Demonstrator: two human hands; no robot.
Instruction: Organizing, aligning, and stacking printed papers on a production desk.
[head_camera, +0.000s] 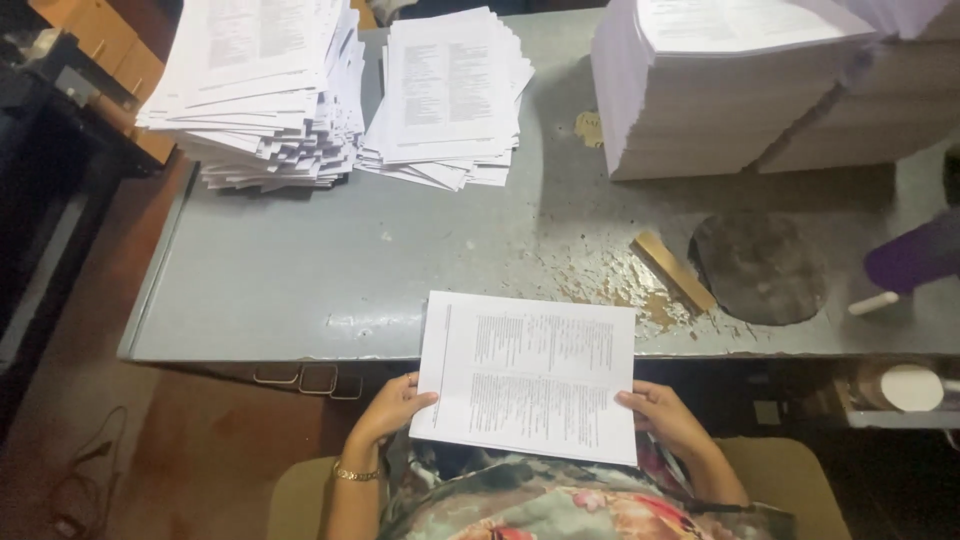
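Floral-patterned clothing (530, 505) fills the bottom edge at six o'clock, and just above it both hands hold a thin sheaf of printed sheets (530, 375) that overhangs the near edge of the grey table (300, 280). The left hand (392, 408) pinches the lower left corner at about eight o'clock, thumb on top, its grip closed on the paper; a gold bracelet (355, 473) circles that wrist. The right hand (662, 412) closes its grip on the right edge at about four o'clock, thumb likewise on top. Both forearms rise from the lap, elbows tucked in.

Paper like this looks light, limp and easily creased, so holding two opposite edges seems the best way to keep it flat. At eleven and twelve o'clock lie two fanned paper stacks (270, 90) (445, 95); a tall squared ream (720, 90) sits at one o'clock.
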